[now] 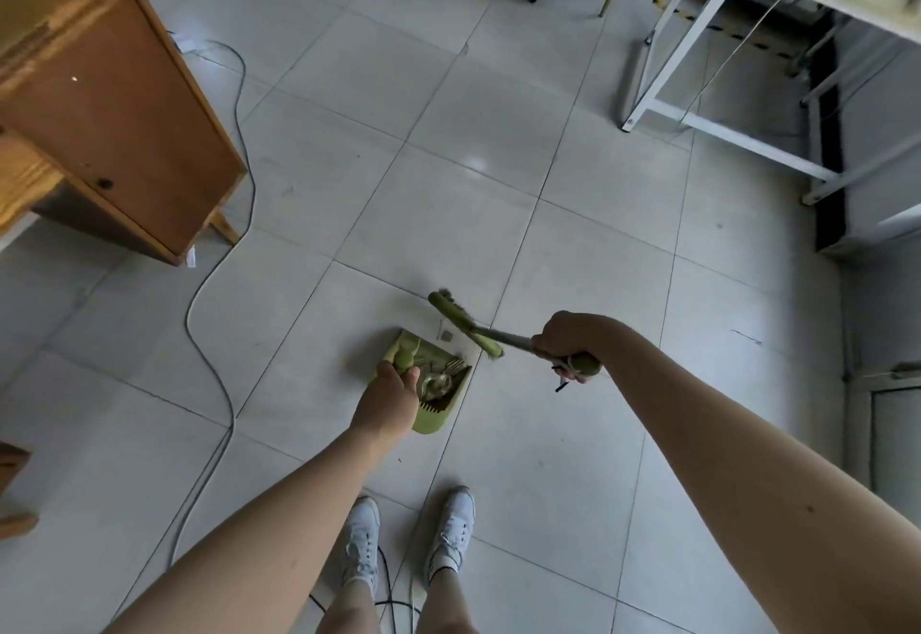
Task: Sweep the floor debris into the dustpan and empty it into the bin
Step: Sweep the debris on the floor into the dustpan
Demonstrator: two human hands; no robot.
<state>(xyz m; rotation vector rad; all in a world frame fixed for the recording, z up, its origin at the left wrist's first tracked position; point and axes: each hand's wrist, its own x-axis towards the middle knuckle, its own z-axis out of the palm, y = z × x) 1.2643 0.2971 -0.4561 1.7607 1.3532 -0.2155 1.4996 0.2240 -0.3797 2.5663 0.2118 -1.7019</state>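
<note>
Green dustpan [438,414] rests on the tiled floor [448,144], the left hand [391,396] clenched on its handle, debris inside. The right hand [568,336] grasps the broom [463,324], its head just beyond the pan's mouth.

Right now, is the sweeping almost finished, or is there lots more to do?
Partly done: the green dustpan already holds some swept-up bits. In hand: the left hand steadies it while the right hand works the broom toward a small brown scrap lying at the pan's mouth. Still left: getting that scrap in and emptying the pan. No bin is in view.
</note>
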